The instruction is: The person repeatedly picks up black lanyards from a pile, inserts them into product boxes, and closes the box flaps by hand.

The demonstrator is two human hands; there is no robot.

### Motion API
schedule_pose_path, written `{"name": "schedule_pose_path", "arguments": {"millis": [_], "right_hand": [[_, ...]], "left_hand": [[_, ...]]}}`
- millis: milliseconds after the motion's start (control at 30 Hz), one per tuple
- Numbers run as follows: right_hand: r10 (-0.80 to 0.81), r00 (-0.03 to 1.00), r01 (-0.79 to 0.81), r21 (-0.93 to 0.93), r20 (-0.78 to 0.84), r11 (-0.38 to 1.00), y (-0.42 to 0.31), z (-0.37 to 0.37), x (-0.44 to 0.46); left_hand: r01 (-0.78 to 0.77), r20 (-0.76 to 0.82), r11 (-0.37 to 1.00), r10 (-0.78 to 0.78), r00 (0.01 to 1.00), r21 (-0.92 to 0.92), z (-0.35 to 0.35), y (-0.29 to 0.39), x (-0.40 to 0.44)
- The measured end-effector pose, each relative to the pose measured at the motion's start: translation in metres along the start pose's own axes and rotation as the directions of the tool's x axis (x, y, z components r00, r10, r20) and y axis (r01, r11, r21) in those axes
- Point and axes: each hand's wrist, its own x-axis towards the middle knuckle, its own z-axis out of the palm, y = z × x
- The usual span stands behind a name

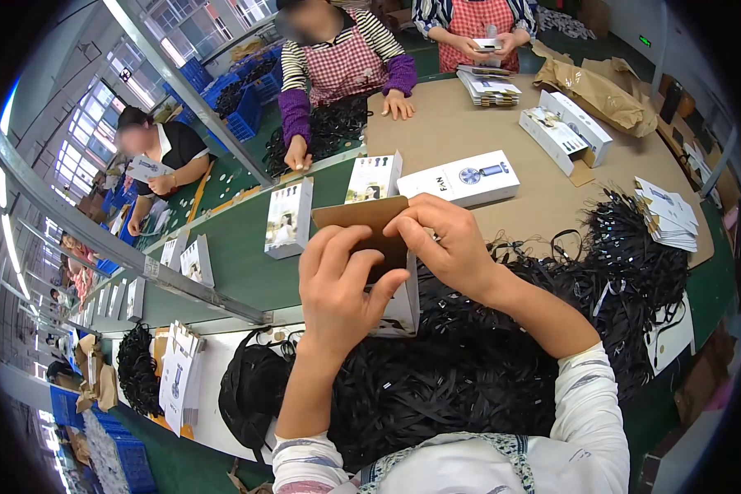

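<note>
Both hands are on an upright box point(400, 313) — its brown cardboard flap raised — just above the heap of black straps point(461, 379). The left hand point(439, 239) pinches the flap's edge between thumb and fingers; the right hand point(346, 284), fingers curled, grips the box's other side. A white FAN box point(461, 179) lies on the brown worktop point(436, 119) beyond the left hand, and a picture-printed box point(289, 220) stands on the green conveyor belt point(247, 247).

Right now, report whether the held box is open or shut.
Open: the box has its brown flap raised beside the left hand.
</note>
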Motion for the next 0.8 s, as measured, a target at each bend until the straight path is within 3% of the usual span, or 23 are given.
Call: {"name": "schedule_pose_path", "arguments": {"millis": [67, 133, 167, 200, 233, 267, 300, 333, 400, 433, 467, 533, 600, 667, 700, 733, 800], "right_hand": [[0.005, 1.0, -0.005, 0.009, -0.02, 1.0, 0.002, 0.001, -0.001], [0.008, 0.999, -0.007, 0.02, -0.039, 1.0, 0.006, 0.001, -0.001], [0.032, 0.998, -0.03, 0.03, -0.058, 0.999, 0.009, -0.001, 0.0], [0.057, 0.995, -0.054, 0.04, -0.075, 0.998, 0.012, -0.002, 0.0], [0.084, 0.994, -0.08, 0.051, -0.063, 0.995, 0.017, -0.003, 0.001], [0.082, 0.995, -0.078, 0.053, -0.059, 0.996, 0.019, -0.002, 0.002], [0.165, 0.985, -0.157, 0.135, -0.051, 0.978, 0.021, -0.001, 0.002], [0.244, 0.969, -0.231, 0.215, -0.036, 0.949, 0.025, 0.0, 0.002], [0.279, 0.96, -0.274, 0.273, 0.024, 0.922, 0.042, 0.009, -0.006], [0.227, 0.97, -0.194, 0.279, -0.09, 0.941, 0.045, 0.015, -0.01], [0.173, 0.964, -0.114, 0.274, -0.202, 0.955, 0.049, 0.021, -0.014], [0.233, 0.965, -0.19, 0.299, -0.117, 0.935, 0.074, 0.018, -0.03], [0.389, 0.921, -0.39, 0.02, 0.017, 0.921, 0.102, 0.019, -0.05], [0.397, 0.918, -0.397, -0.032, 0.007, 0.917, 0.13, 0.019, -0.073], [0.402, 0.916, -0.395, -0.175, 0.007, 0.902, 0.149, 0.018, -0.086], [0.408, 0.913, -0.386, -0.315, 0.005, 0.867, 0.158, 0.017, -0.094], [0.391, 0.92, -0.385, -0.281, -0.038, 0.879, 0.159, 0.014, -0.09]], "left_hand": [[0.03, -0.131, 0.98, -0.004, 0.991, 0.197, -0.001, 0.0, -0.019], [0.164, -0.334, 0.984, -0.133, 0.933, 0.066, 0.006, -0.007, -0.042], [0.165, -0.334, 0.984, -0.133, 0.933, 0.069, 0.012, -0.012, -0.057], [0.438, -0.098, 0.846, -0.485, 0.869, -0.306, 0.021, -0.016, -0.076], [0.673, 0.243, 0.498, -0.675, 0.696, -0.547, 0.028, -0.02, -0.093], [0.674, 0.24, 0.498, -0.678, 0.695, -0.546, 0.031, -0.025, -0.108], [0.811, 0.579, 0.37, -0.569, 0.583, -0.453, 0.031, -0.03, -0.121], [0.913, 0.837, 0.276, -0.383, 0.39, -0.299, 0.032, -0.037, -0.131], [0.901, 0.785, 0.307, -0.454, 0.421, -0.306, 0.031, -0.05, -0.145], [0.893, 0.731, 0.329, -0.519, 0.443, -0.307, 0.03, -0.056, -0.152], [0.898, 0.666, 0.177, -0.616, 0.42, -0.402, 0.03, -0.064, -0.155], [0.862, 0.599, -0.045, -0.738, 0.312, -0.504, 0.024, -0.083, -0.149], [0.829, 0.602, -0.156, -0.759, 0.248, -0.538, 0.034, -0.13, -0.168], [0.704, 0.586, -0.295, -0.783, 0.208, -0.646, 0.042, -0.154, -0.17], [0.699, 0.616, -0.333, -0.764, 0.194, -0.633, 0.044, -0.174, -0.178], [0.701, 0.62, -0.336, -0.761, 0.192, -0.629, 0.048, -0.19, -0.184], [0.745, 0.553, -0.292, -0.824, 0.122, -0.599, 0.058, -0.209, -0.194]]}}
